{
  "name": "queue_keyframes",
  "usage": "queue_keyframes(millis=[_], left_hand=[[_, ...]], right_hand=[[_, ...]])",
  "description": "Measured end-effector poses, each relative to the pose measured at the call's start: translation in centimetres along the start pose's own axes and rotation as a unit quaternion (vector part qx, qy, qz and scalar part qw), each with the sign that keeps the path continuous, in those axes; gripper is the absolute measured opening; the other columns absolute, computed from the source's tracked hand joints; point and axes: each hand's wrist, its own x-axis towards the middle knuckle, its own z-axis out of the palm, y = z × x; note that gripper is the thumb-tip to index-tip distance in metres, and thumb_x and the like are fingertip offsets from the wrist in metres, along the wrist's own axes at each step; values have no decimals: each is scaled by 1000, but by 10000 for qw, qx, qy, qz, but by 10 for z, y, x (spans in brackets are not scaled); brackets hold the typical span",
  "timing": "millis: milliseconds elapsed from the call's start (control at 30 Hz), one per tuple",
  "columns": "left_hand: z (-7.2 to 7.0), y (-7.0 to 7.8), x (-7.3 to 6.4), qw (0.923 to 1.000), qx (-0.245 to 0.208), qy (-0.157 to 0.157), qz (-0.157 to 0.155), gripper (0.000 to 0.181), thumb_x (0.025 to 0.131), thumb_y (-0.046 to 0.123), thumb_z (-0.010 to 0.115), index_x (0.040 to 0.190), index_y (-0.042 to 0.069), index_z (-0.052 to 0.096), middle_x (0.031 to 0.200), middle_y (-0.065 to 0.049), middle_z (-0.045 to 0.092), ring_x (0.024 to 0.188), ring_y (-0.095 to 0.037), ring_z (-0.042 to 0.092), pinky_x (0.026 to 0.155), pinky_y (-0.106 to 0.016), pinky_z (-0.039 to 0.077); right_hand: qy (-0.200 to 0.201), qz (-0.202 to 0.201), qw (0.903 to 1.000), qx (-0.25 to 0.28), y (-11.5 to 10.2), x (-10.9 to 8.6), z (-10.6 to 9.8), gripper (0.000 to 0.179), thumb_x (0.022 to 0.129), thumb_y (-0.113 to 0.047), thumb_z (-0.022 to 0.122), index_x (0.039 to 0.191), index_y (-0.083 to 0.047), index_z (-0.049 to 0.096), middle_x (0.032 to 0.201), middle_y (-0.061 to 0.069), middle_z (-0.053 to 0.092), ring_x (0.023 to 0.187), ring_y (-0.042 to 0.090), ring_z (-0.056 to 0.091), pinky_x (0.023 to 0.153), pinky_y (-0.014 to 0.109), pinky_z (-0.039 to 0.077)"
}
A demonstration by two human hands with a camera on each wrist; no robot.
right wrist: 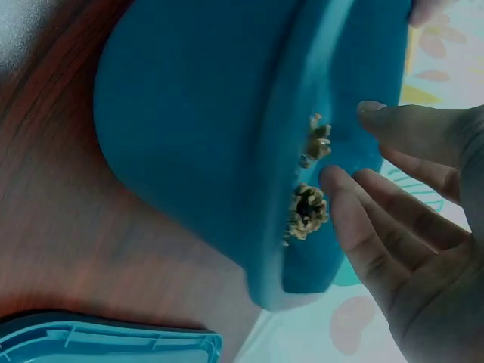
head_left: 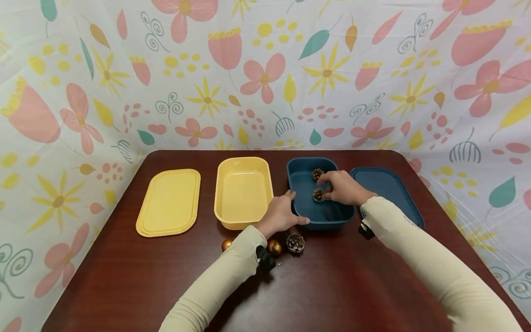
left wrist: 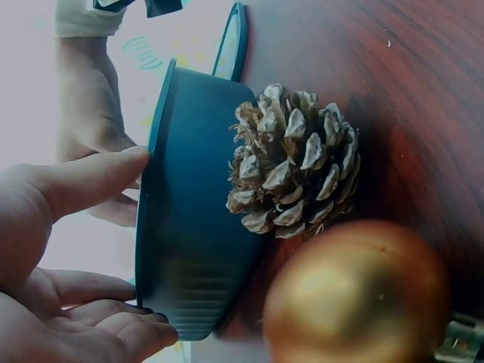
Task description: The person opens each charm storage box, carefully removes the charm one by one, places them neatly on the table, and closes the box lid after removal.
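Observation:
A deep blue container (head_left: 304,182) holds two small pine cones, one farther back (head_left: 317,174) and one nearer (head_left: 318,195). My left hand (head_left: 283,213) grips the container's near left corner, thumb along the front rim and fingers at the left side. Inside the container, my right hand (head_left: 343,186) is over the pine cones, its fingertips beside the nearer one. From the right wrist, thumb and fingers (right wrist: 370,246) are spread apart with nothing between them. Below my left hand, a larger pine cone (left wrist: 295,162) with pale tips lies on the table beside a gold bauble (left wrist: 355,295).
A yellow container (head_left: 244,191) stands left of the blue one, with a yellow lid (head_left: 170,202) flat farther left. On the right lies a blue lid (head_left: 387,189), partly behind my right arm. Another gold bauble (head_left: 227,244) shows beside my left forearm. Flowered cloth (head_left: 265,92) hangs around the table.

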Motion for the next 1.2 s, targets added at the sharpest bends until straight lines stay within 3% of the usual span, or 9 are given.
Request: queue_keyframes(millis=[233, 433, 600, 933, 1200], left_hand=[[1, 0, 1, 9999, 24, 99, 14, 87, 88, 40, 77, 157, 8, 34, 165, -12, 31, 141, -31, 48, 113, -43, 46], [1, -2, 4, 9999, -127, 95, 6, 98, 86, 38, 80, 161, 10, 24, 169, -11, 20, 151, -30, 34, 118, -45, 41], [-1, -2, 6, 9998, -214, -36, 43, 101, 85, 37, 81, 162, 13, 20, 171, -7, 12, 154, -30, 29, 119, -46, 39], [-3, -1, 7, 9998, -151, -148, 8, 98, 86, 38, 80, 161, 10, 24, 170, -10, 15, 154, -32, 29, 120, -46, 38], [-2, -1, 9, 9999, -54, -125, -65, 97, 85, 41, 80, 160, 8, 27, 169, -11, 19, 153, -32, 31, 119, -46, 39]], right_hand=[[-127, 226, 9996, -76, 5, 5, 10, 40, 85, -4, 78, 124, 0, 68, 120, 21, 68, 83, 21, 71, 73, 39, 61], [-162, 166, 9997, -73, 8, 9, 18, 38, 84, -3, 78, 121, -1, 69, 118, 20, 69, 92, 29, 72, 78, 43, 61], [-204, 210, 9995, -70, 10, 10, 22, 33, 84, -2, 78, 116, -3, 72, 112, 17, 70, 86, 23, 70, 76, 41, 60], [-4, 129, 9996, -233, 12, 10, 27, 30, 85, -5, 78, 114, -3, 73, 109, 16, 72, 92, 28, 69, 78, 44, 60], [236, 126, 9993, 258, 11, 3, 20, 29, 86, -9, 78, 114, -6, 73, 106, 14, 73, 85, 22, 70, 72, 39, 59]])
